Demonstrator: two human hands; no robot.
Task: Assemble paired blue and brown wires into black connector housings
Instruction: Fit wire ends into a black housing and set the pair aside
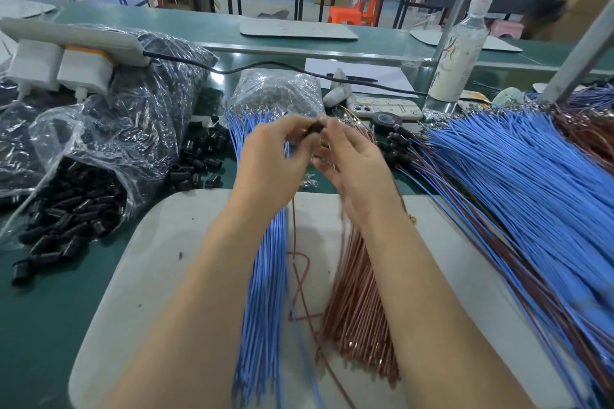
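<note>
Above the counter [50,309], at mid-frame: the left hand [269,156] pinches one black connector housing [315,127] at its fingertips, long axis running roughly across, toward the right hand [354,163] just beside it. Right-hand fingers are curled; whether they pinch a wire end is blurred. A loose brown wire [293,229] hangs below, between both hands. Insertion would likely proceed from the right.

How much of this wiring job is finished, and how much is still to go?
Done: a heap of paired wires lies to the right, fitted housings on their ends. In hand: the left hand pinches one black housing; the right hand meets its end. Left: a bundle of blue wires and a bundle of brown wires on the mat, plus many loose housings spilling from the bag. Plenty remains.
</note>
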